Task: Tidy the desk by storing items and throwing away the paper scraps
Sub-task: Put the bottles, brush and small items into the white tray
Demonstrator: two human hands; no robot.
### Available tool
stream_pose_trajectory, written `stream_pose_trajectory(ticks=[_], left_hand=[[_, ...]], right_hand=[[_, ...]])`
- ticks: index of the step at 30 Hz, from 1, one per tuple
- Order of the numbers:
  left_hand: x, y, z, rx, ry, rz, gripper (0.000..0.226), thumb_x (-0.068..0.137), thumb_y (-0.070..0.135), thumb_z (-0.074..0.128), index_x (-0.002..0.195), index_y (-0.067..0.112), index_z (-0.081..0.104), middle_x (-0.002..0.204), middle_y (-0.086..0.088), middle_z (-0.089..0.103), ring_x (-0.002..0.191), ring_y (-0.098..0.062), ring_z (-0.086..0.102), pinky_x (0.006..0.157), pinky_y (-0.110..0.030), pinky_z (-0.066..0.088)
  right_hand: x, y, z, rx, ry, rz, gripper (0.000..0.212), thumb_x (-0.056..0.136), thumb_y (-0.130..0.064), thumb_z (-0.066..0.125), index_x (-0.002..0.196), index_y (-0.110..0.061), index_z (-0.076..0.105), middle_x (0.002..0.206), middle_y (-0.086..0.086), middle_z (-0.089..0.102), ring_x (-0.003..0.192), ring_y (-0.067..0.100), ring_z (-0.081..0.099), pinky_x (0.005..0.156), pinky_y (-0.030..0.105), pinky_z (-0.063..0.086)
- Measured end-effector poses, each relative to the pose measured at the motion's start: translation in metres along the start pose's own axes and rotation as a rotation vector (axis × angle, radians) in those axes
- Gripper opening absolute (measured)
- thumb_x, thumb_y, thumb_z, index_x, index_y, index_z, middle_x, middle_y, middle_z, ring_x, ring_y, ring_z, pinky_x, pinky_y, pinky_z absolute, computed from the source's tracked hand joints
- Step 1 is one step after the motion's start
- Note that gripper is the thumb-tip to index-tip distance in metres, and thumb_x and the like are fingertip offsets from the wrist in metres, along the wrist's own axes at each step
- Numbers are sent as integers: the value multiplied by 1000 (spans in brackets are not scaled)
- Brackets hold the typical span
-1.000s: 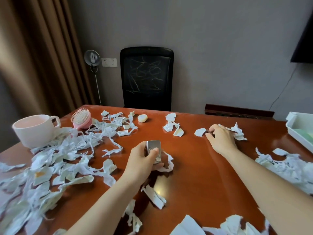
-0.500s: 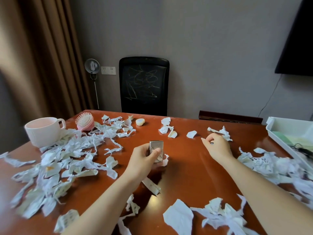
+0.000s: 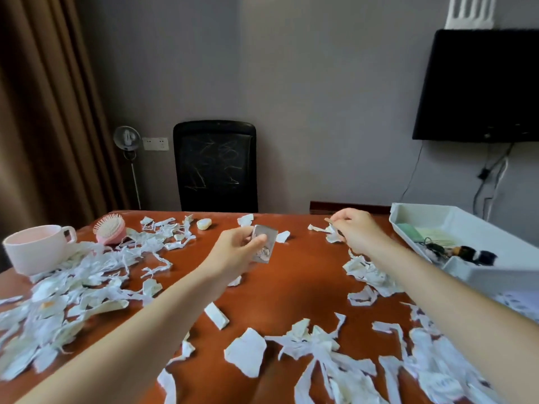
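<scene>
White paper scraps litter the reddish-brown desk, thickest at the left and in the near right corner. My left hand holds a small silver metal box above the middle of the desk, thumb across its face. My right hand pinches a thin small item, hard to make out, above a scrap at the far right. A white storage tray with cables and small dark items inside stands at the right edge.
A pink-lined white mug and a pink hairbrush stand at the far left. A small cream eraser-like piece lies near the far edge. Behind the desk are a black chair, a small fan and a wall screen.
Both hands have lifted off the desk, the left with the silver box, the right with the thin item it picked up. The view has tilted up and right, bringing the tray into sight.
</scene>
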State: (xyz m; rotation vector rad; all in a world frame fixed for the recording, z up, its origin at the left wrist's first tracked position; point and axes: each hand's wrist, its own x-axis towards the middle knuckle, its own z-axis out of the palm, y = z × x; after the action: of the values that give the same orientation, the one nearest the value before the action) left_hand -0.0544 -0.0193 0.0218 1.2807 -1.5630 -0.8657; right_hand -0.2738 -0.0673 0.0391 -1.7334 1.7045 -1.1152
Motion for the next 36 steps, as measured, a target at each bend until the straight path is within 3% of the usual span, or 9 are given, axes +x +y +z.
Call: stream_pose_trajectory(ticks=[5,9,11,14,17,24,29,33,36], left_hand=[[3,27,32,103,-48,86,27,95,29,52,92,6,67,93,-14,69,84,-20,62,71,-30,44],[14,52,70,126,-28,167,19,93,28,55,93,13,66,84,2,67,78,-8,63,57,-12,45],[23,64,92,130,0,206,14,92,28,57,92,15,64,80,6,62,75,-7,60,52,-10,45],[41,80,126,154,12,242,21,90,29,60,101,12,63,91,-2,65,87,-17,63,67,-28,53],[62,91,158,163,-13,253,26,88,28,63,103,7,64,99,-9,67,94,-25,64,78,-39,55],[112,93,222,201,-61,260,25,89,27,62,99,4,66,89,-6,62,91,-26,63,71,-33,53],[149,85,264,198,-81,225,23,88,26,63,95,4,68,98,-13,69,88,-24,62,74,-34,53],[174,76,298,166,-121,182,26,88,28,63,103,8,67,108,-12,67,101,-27,63,76,-37,57],[190,71,321,153,-145,166,22,86,27,65,99,9,67,103,-11,68,99,-26,64,83,-41,56]], right_hand=[[-20,1,-62,19,45,-43,18,92,-17,46,88,-15,63,54,-5,50,48,9,38,48,22,27],[-30,10,-107,-29,60,-44,25,91,-16,51,67,-15,58,82,3,68,77,15,51,62,19,35],[-27,18,-127,-28,78,-26,22,90,-14,53,69,-16,60,75,0,67,76,15,52,62,21,36],[-15,37,-151,-26,125,16,22,88,-12,55,68,-16,61,58,-7,62,63,15,47,65,27,39],[3,61,-172,-5,184,51,21,87,-13,58,67,-15,60,66,1,59,62,17,47,64,27,39],[59,128,-203,-100,287,125,25,89,-14,58,64,-12,53,63,2,44,61,18,36,55,27,30],[97,168,-213,-287,326,177,23,86,-15,57,63,-15,54,70,6,54,73,26,49,70,31,42],[120,194,-217,-401,325,197,25,87,-15,53,62,-17,51,88,12,64,95,32,54,83,38,48],[134,209,-219,-463,287,227,19,87,-15,55,68,-15,56,91,14,65,95,34,58,85,38,50]])
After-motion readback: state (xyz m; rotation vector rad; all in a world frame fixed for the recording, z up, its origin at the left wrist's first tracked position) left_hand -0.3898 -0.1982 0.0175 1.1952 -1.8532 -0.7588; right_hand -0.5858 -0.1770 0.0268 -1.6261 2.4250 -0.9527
